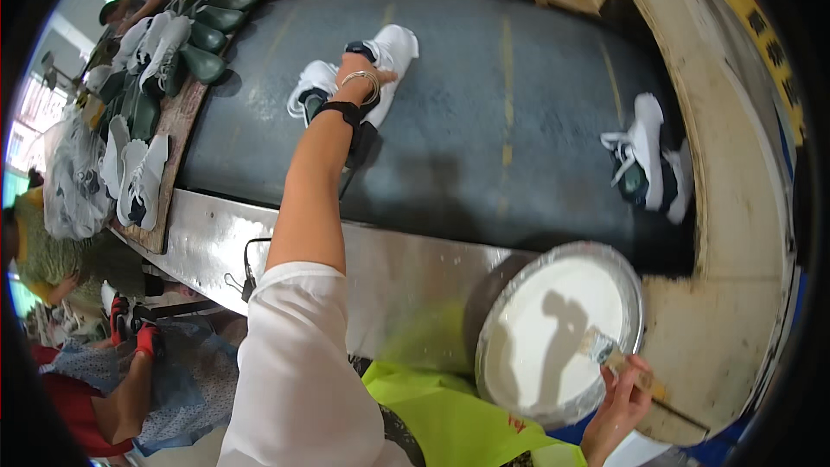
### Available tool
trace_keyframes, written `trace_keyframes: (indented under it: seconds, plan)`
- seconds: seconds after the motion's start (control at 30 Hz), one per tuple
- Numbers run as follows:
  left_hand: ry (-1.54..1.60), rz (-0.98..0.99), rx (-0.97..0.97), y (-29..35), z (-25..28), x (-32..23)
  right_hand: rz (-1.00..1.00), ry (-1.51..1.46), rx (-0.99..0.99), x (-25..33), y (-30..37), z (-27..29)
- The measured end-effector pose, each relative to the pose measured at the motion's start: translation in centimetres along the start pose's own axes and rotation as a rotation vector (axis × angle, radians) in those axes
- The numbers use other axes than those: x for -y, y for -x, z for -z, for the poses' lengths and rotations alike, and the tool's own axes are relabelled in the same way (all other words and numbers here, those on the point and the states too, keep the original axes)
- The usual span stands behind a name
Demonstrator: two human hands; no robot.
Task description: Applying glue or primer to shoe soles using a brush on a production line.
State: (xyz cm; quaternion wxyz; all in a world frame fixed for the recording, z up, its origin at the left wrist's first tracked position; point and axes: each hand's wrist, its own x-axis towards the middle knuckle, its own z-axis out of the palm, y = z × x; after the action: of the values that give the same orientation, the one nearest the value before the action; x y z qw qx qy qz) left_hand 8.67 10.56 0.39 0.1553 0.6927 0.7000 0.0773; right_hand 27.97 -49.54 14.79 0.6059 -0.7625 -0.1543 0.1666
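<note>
A brush (603,349) is held in the right hand (622,393) — a white shoe (399,45) is touched by the left hand (363,66) — its grip unclear.

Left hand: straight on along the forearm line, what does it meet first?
The white shoe right at the left hand; likely already touching, though depth and hidden fingers leave the contact unclear. Beyond it lies dark belt.
</note>
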Motion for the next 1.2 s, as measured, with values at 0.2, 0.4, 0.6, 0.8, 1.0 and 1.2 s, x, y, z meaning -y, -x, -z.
trace_keyframes:
  seconds: [0.2, 0.4, 0.6, 0.8, 1.0, 1.2]
  plan:
    - [0.257, 0.008, 0.254, -4.0, 1.0, 1.5, 0.041, 0.111, -0.024, 0.7, -1.3, -0.9]
    - [0.056, 0.113, 0.044, 2.8, -1.8, -4.2, -0.029, 0.012, -0.042, 1.0, 0.5, -1.2]
    - [-0.353, -0.485, 0.215, 13.0, 5.9, -3.9, 0.131, -0.193, 0.008, 2.1, 4.5, -0.1]
    - [-0.43, -0.978, 0.037, 30.7, 8.4, 5.2, 0.154, -0.242, 0.076, 1.7, 7.3, 1.4]
    - [-0.53, -1.063, -0.118, 32.0, 5.2, 8.5, 0.134, -0.241, 0.201, 1.4, 9.1, 1.7]
    - [-0.624, -1.019, -0.237, 24.8, 8.2, 3.1, 0.188, -0.265, 0.21, 2.3, 10.2, 1.2]
